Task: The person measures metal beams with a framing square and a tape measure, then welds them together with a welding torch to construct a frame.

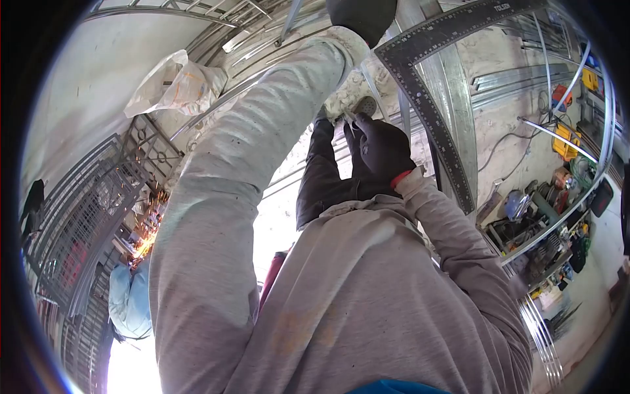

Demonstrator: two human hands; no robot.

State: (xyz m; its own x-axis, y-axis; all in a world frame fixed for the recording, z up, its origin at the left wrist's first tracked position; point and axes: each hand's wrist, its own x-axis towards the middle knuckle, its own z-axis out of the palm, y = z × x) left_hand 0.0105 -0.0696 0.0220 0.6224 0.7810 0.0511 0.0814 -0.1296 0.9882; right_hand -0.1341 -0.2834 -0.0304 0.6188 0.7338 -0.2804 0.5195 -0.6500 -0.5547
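Observation:
My left hand [364,16] reaches out at the top edge, beside the corner of a black steel square [430,108] marked TOLSEN. Its fingers are cut off or hidden, so its grip does not show. The square lies over a wide grey metal bar [453,98], one leg running toward me and the other to the upper right. My right hand [384,148], with a red band at the wrist, is in front of my waist, left of the square. Its fingers are closed around a thin pale piece [350,123] whose kind I cannot make out.
At the left, sparks [146,243] fly next to a person in blue [130,299] near metal grilles [85,217]. A whitish sack [177,85] sits at upper left. On the right are metal profiles [518,79], a yellow tool [566,141], cables and a cluttered bench [545,223].

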